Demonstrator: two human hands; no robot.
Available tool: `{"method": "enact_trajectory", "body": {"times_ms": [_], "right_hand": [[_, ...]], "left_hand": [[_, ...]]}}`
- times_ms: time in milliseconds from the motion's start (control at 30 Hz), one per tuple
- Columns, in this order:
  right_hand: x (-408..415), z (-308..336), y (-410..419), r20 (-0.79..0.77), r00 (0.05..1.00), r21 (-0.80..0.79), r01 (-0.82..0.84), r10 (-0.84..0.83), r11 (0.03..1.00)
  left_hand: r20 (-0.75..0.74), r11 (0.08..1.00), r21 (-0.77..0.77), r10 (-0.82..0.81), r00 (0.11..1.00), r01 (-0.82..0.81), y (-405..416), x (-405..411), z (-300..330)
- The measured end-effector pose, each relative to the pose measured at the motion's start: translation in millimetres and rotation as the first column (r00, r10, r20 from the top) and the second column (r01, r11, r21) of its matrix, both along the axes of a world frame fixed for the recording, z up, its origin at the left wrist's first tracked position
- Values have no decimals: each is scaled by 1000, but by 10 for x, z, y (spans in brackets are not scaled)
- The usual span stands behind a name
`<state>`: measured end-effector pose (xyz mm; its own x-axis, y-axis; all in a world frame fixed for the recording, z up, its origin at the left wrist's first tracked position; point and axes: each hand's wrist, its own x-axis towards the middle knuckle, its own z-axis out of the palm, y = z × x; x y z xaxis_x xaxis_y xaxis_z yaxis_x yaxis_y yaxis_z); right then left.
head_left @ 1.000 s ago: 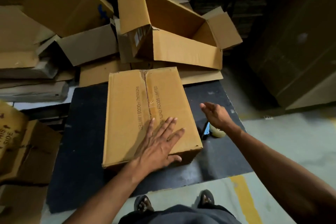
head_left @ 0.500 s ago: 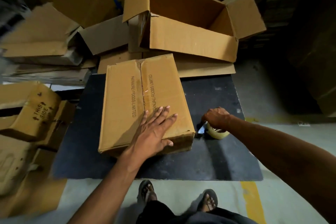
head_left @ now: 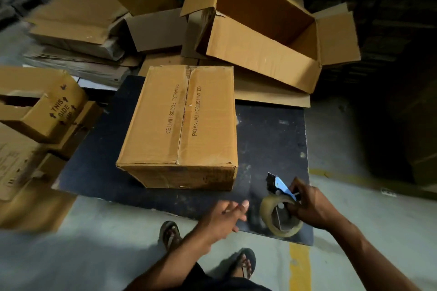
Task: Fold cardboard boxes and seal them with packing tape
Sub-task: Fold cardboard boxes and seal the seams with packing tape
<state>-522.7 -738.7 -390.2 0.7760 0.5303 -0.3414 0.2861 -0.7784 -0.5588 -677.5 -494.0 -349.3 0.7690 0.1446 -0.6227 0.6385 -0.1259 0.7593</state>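
Box (head_left: 182,123) closed amid cardboard; right fingers (head_left: 294,208) hold tape dispenser (head_left: 280,205), left fingers (head_left: 233,208) spread.

Head-worn view, steeply downward over dark mat (head_left: 99,172)

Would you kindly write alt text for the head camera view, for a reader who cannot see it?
A person's right hand grips a tape dispenser over a dark mat, while the open left hand reaches toward it. A closed cardboard box sits on the mat, with open and flattened boxes piled behind.
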Motion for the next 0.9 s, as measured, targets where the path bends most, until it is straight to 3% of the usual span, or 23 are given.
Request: {"method": "enact_trajectory", "body": {"times_ms": [67,200,367,467,533,667,767,900], "right_hand": [[-126,143,-24,33,999,42,-1,-1,999],[-345,388,50,211,973,-23,-95,98,995],[-385,566,202,452,858,-145,-201,245,969],[-379,778,360,483,819,-161,-264,309,951],[-387,997,529,482,807,-113,-329,341,938],[-404,1518,1072,464,815,117,-445,347,888],[-463,1776,1575,496,751,98,-548,436,831],[-458,1898,2155,428,650,-92,-660,628,745]], "left_hand": [[-139,976,-207,38,990,-67,-170,22,-23],[-165,908,-364,158,973,-209,-332,201,245],[18,942,-319,112,994,-100,-205,173,580],[112,948,-262,215,970,-180,-91,38,703],[71,873,-361,377,923,-329,26,-45,803],[-106,557,-616,642,759,-557,309,-133,983],[-30,499,-539,794,607,-679,617,-189,1071],[239,502,-230,860,452,-834,1321,-318,1003]]}}
